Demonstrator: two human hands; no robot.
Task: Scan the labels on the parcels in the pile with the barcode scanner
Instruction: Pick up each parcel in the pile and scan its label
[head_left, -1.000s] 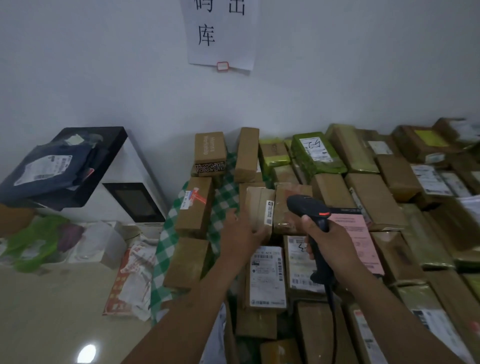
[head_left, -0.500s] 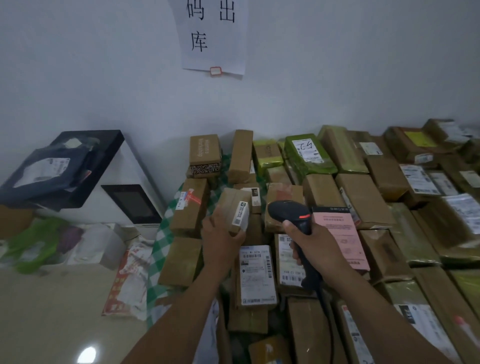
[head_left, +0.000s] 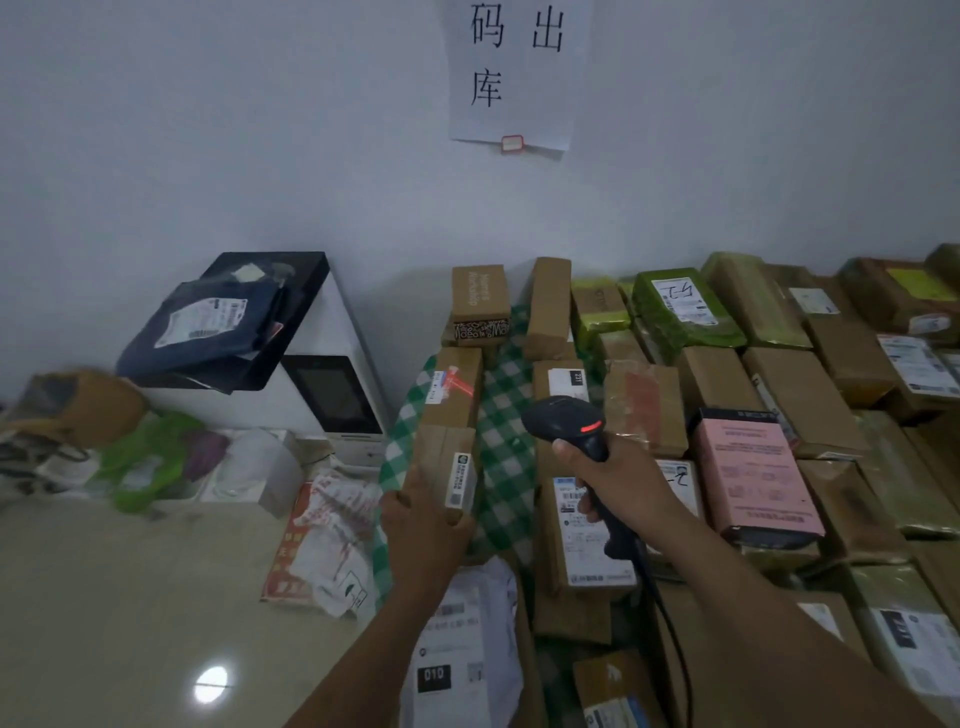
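1. The pile of brown cardboard and green-wrapped parcels fills the right half of the scene, from the far wall to the near edge. A green-and-white checked cloth lies over its left flank. Left of the pile stands a white machine with a dark screen, which carries a dark blue plastic mailing bag.

2. A black box with a pink label lies just right of the right hand.

3. Change: half a second ago the left hand held the small brown cardboard box above the centre of the pile, close to the scanner. The box is now at the left edge of the pile, against the checked cloth. The left grip is curled round the near end of the box. The narrow white barcode label on the box faces up and right.

4. The black corded barcode scanner is over the middle of the pile. The right grip is wrapped round its handle. A red light shows on its head, and the nose points far and left, roughly toward the box.

5. Assessment: the box appears to be on its way to the left side, probably to be set aside. Whether its label has been read cannot be told. Many labelled parcels remain in the pile.
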